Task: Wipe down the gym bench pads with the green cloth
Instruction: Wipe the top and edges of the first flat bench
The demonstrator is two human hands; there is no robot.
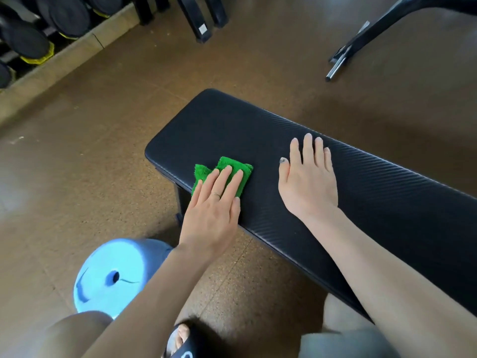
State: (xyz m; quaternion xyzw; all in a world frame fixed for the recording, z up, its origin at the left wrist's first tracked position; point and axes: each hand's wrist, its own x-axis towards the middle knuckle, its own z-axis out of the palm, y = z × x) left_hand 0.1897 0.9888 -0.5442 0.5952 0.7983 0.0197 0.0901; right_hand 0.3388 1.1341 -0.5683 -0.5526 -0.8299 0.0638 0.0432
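Note:
A long black bench pad (374, 202) runs from the middle of the view to the right edge. A folded green cloth (227, 165) lies on its near left end. My left hand (214, 210) presses flat on the cloth with straight fingers, covering its lower half. My right hand (309, 177) rests flat on the bare pad just right of the cloth, fingers straight and spread.
A blue rolled mat (113, 275) lies on the brown floor at the lower left. Dark dumbbells (25, 40) sit on a rack at the upper left. Black machine legs (198, 19) and a frame with a chrome bar (338, 65) stand beyond the bench.

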